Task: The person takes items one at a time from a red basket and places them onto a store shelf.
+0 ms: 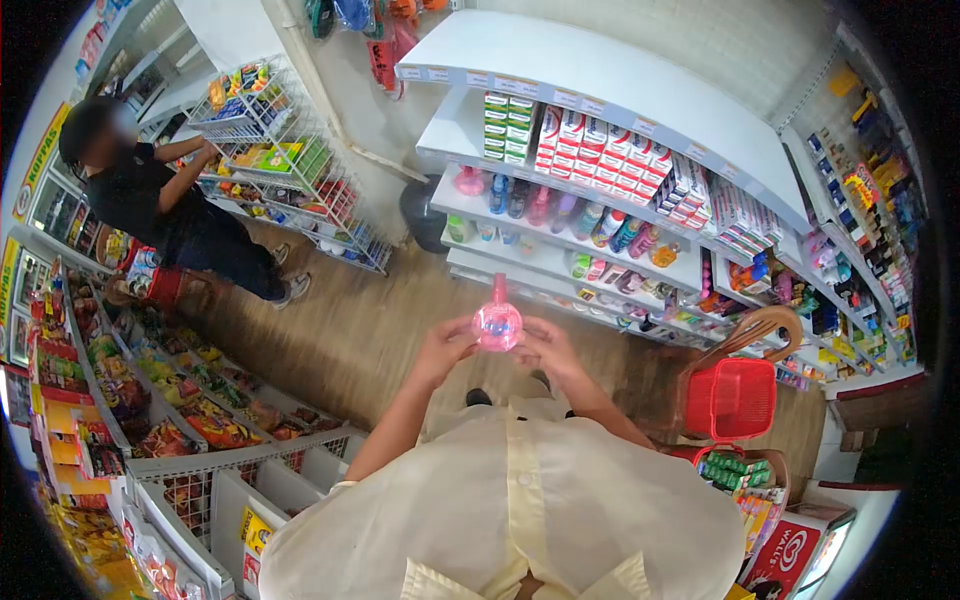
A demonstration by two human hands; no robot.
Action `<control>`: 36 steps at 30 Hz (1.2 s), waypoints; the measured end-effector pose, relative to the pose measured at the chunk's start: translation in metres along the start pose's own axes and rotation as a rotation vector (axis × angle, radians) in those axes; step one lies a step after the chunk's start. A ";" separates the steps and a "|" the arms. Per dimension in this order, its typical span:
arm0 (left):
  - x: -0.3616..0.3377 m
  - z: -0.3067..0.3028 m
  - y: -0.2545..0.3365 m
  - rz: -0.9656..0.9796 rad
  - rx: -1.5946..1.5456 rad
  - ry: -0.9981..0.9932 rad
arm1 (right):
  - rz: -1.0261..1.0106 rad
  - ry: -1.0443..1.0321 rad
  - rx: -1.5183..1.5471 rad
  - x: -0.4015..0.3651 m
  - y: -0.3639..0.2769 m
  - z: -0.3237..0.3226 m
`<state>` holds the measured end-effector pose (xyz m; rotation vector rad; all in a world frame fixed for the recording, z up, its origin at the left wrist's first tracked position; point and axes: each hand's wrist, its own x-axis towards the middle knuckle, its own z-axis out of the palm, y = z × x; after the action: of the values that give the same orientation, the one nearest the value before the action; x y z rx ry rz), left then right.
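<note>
A round, see-through pink bottle (pixel 498 329) with a narrow neck is held in front of my chest, its neck pointing away from me. My left hand (pixel 446 348) grips its left side with closed fingers. On the right side, the fingers of my right hand (pixel 547 347) are closed on it too. What is printed on the bottle is too small to read. A similar pink bottle (pixel 469 181) stands at the left end of a shelf ahead, beside several coloured bottles.
White shelves (pixel 600 65) carry stacked toothpaste boxes (pixel 600 140) ahead. A red basket (pixel 731 398) is at my right. Snack racks (pixel 215 415) line my left. A person in dark clothes (pixel 180 200) stands at the far left near a wire rack (pixel 300 170). A dark bin (pixel 424 213) is by the wall.
</note>
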<state>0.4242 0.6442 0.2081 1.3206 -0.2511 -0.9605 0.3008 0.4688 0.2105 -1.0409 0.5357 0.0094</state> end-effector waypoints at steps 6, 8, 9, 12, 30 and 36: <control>0.010 -0.021 -0.007 -0.003 -0.027 0.028 | 0.015 -0.029 -0.017 0.021 0.002 0.009; 0.017 -0.027 -0.008 -0.003 -0.034 0.032 | 0.010 -0.042 0.000 0.027 0.000 0.012; 0.020 -0.029 -0.003 0.001 -0.039 0.035 | 0.001 -0.056 0.016 0.032 -0.001 0.014; 0.026 -0.030 0.012 -0.015 -0.049 0.088 | -0.009 -0.079 0.027 0.048 -0.005 0.016; 0.189 -0.079 0.046 -0.146 0.032 0.075 | 0.062 -0.114 -0.092 0.231 -0.037 -0.030; 0.222 -0.085 0.039 -0.208 0.004 0.108 | 0.077 -0.093 -0.125 0.267 -0.034 -0.042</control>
<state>0.6330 0.5434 0.1410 1.4172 -0.0331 -1.0585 0.5246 0.3520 0.1080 -1.1351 0.4948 0.1602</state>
